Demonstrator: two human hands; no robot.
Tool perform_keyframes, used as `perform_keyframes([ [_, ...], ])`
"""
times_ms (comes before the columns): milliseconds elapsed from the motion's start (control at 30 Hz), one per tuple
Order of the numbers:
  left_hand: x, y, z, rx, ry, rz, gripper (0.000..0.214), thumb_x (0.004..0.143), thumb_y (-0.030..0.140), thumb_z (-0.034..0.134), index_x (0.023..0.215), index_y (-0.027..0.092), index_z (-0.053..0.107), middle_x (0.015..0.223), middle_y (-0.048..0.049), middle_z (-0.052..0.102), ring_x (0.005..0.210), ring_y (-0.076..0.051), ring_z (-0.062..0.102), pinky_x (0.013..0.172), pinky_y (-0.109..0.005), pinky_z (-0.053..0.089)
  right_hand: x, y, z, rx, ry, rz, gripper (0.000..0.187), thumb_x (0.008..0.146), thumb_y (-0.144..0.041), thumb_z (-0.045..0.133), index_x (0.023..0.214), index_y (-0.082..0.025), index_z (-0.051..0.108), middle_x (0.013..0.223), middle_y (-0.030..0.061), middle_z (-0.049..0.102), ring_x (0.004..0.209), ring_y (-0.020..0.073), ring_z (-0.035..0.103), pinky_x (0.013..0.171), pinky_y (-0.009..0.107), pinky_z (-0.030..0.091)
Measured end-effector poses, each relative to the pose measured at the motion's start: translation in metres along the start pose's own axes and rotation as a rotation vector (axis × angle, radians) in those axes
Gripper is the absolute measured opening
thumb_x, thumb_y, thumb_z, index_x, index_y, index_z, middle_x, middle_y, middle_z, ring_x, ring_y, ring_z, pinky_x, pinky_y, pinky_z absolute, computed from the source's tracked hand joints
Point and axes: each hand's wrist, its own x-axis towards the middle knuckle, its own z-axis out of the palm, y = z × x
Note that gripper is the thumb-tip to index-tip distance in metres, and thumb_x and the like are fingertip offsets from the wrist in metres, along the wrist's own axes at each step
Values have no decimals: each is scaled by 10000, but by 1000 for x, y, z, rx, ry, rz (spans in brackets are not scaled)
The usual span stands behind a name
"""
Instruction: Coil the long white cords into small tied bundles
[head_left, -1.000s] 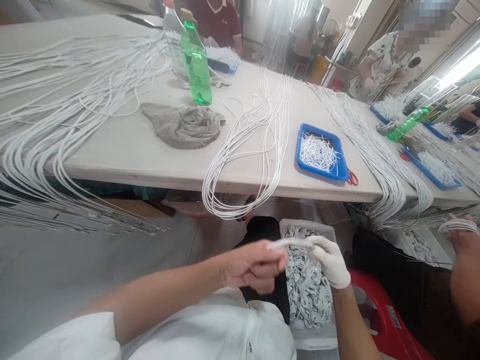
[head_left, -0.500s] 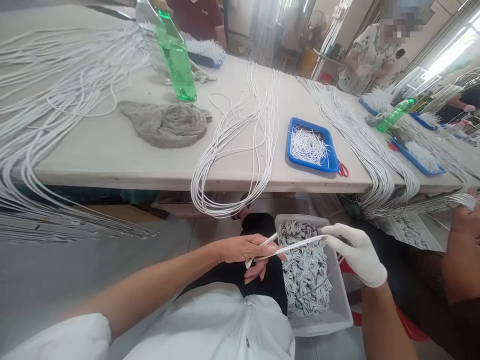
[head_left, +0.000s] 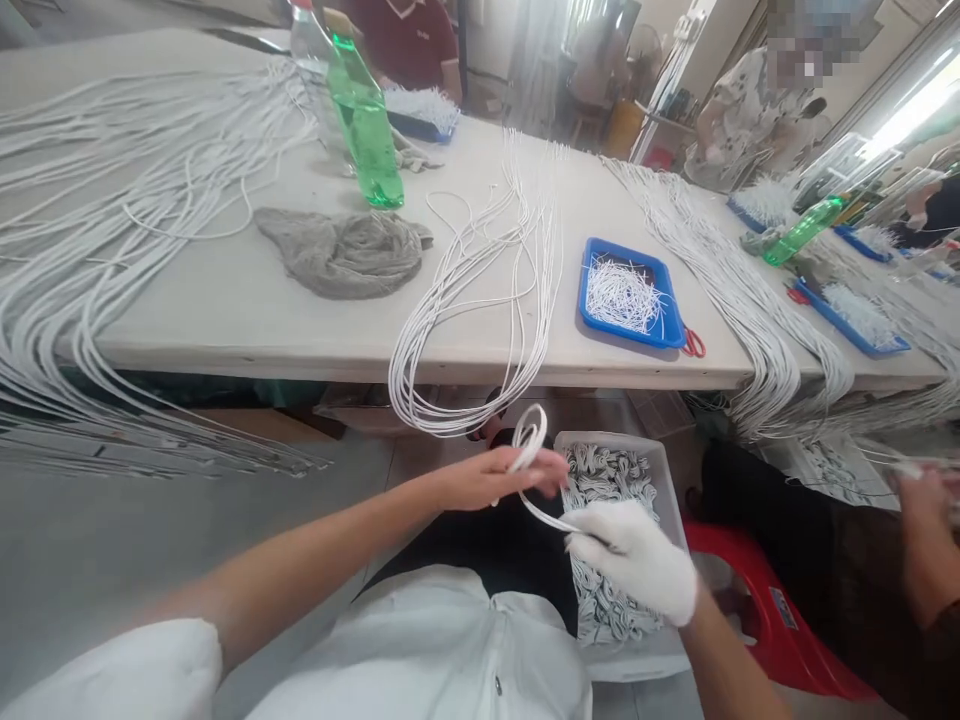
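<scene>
My bare left hand (head_left: 504,478) is closed on a white cord (head_left: 531,436), whose small loops stand up above the fingers. A length of the same cord runs down and right to my right hand (head_left: 634,555), which wears a white glove and pinches it. Both hands are over my lap, below the table edge. Partly under the gloved hand stands a white plastic bin (head_left: 671,500), filled with many small bundles of wound cord (head_left: 611,470). Ahead, a loose hank of white cords (head_left: 420,370) droops over the table edge.
On the table (head_left: 315,335) are a grey cloth (head_left: 352,255), a green bottle (head_left: 367,130), a blue tray (head_left: 630,335) of white offcuts and red-handled scissors (head_left: 694,343). Cords (head_left: 45,270) hang at left, more at right. A red stool (head_left: 780,610) and a co-worker's hand (head_left: 926,490) are at right.
My right hand has come left and down, closer to my left hand. The cord, earlier stretched nearly straight between the hands, now stands in loops at my left hand.
</scene>
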Motion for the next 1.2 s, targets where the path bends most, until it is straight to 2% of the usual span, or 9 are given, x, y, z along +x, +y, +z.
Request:
perform_keyframes([
  [100,2,-16,9,17,-168,-180,429,951,440,407,1221,131,532,653,-58,688,639,-159,667,648,-270,510,-7,-8,-48,55,245,51,170,886,-307,561,903,-213,702,768,11,679,680,134,609,668,240,464],
  [200,-2,-18,13,-64,-201,-218,445,944,466,402,1130,111,596,452,13,572,430,-123,563,559,-254,488,-13,12,-69,169,416,169,145,841,-332,626,857,-208,700,805,18,686,725,157,622,678,253,486],
  [300,-6,-15,15,-211,-215,-236,360,856,392,588,1076,112,636,385,67,485,331,-95,450,539,-271,476,-7,28,-54,293,416,232,201,787,-309,673,957,-204,678,869,26,683,787,178,632,717,279,509],
  [467,-9,-16,25,-350,-229,-280,249,822,285,624,980,96,665,353,68,445,301,-90,412,456,-245,394,25,19,-4,453,123,66,659,764,-234,663,1377,-235,420,1169,65,635,786,148,636,740,293,526],
  [633,-11,-22,30,-407,-201,-235,276,804,358,640,929,112,650,507,-16,605,392,-135,533,453,-264,435,45,14,14,436,73,0,299,851,-205,516,1114,-200,656,972,24,717,887,177,652,803,290,502],
  [867,-10,-23,27,-349,-139,-183,283,817,364,629,919,103,668,467,0,574,415,-128,526,583,-305,477,47,-3,23,326,251,169,216,864,-235,499,822,-185,705,710,2,696,660,144,623,608,234,451],
  [967,-10,-23,35,-388,-216,-218,305,816,361,630,965,99,678,371,54,466,334,-93,399,561,-297,447,50,-11,21,327,228,191,262,875,-267,484,724,-177,678,626,-8,642,604,126,578,561,228,420],
  [1100,-20,-6,36,-585,-313,-192,263,882,339,539,971,128,669,300,108,280,249,-58,208,381,-215,283,51,31,18,526,176,127,215,796,-337,595,875,-162,691,697,2,659,630,139,591,584,242,457],
  [1200,-28,19,17,-675,-62,149,210,911,288,487,1013,198,647,395,71,467,277,-75,402,410,-204,391,44,70,34,477,337,310,321,862,-387,482,940,-135,665,629,12,621,522,137,538,485,247,415],
])
